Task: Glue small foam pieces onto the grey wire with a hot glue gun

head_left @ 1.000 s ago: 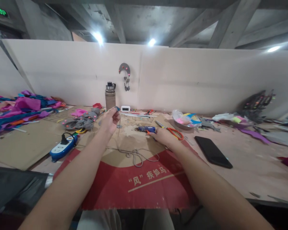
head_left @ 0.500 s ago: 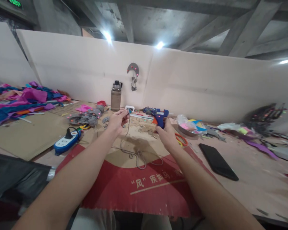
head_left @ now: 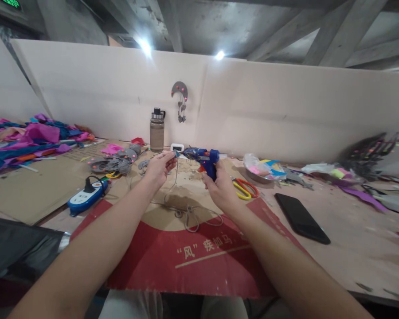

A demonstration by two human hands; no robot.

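Note:
My right hand (head_left: 219, 188) grips a blue glue gun (head_left: 202, 157) by its handle, held above the table with the nozzle pointing left. My left hand (head_left: 158, 167) pinches a small grey piece (head_left: 176, 153) at the end of a grey string (head_left: 186, 215). The gun's nozzle sits right beside that piece. The string hangs from my fingers and coils on the red and tan cardboard (head_left: 199, 257) in front of me.
Orange and yellow scissors (head_left: 244, 188) lie just right of my right hand, a black phone (head_left: 302, 218) farther right. A blue power strip (head_left: 85, 197) is at the left, a bottle (head_left: 157, 129) at the back wall, coloured scraps (head_left: 29, 141) at far left.
My right hand picked the glue gun off the table, raised it and swung its nozzle left to the piece in my left hand. The left hand stayed about where it was.

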